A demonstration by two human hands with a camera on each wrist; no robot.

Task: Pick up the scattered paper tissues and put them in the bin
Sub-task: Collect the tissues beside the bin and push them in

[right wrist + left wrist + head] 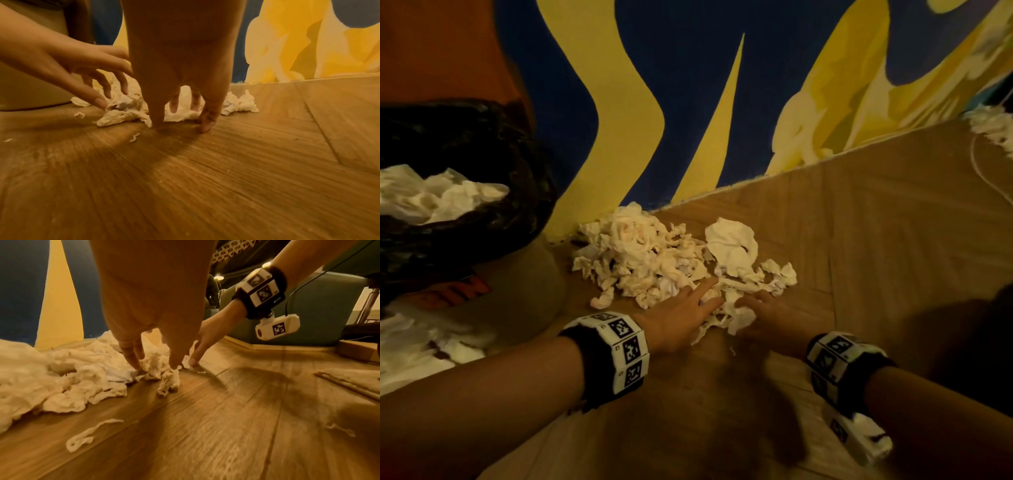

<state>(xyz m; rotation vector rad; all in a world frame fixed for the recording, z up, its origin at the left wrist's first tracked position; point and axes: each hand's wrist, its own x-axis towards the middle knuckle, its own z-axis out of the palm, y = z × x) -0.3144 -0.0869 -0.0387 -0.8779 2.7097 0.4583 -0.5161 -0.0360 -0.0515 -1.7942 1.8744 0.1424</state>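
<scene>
A heap of crumpled white paper tissues (654, 260) lies on the wooden floor against the painted wall. Left of it stands the bin (482, 144) with a black liner and several tissues (431, 195) inside. My left hand (705, 294) reaches into the near edge of the heap with spread, straight fingers touching the paper; the left wrist view shows its fingertips (135, 365) down on the tissues (82, 373). My right hand (753, 301) is beside it, its fingertips (205, 126) on the floor at the front of the tissues (123, 115). Neither hand holds anything.
More tissues lie at the lower left (421, 346) and far right by the wall (993, 126). A thin white cable (979, 168) runs along the floor on the right. A loose paper strip (86, 436) lies near my left wrist. A teal sofa (308, 313) stands behind.
</scene>
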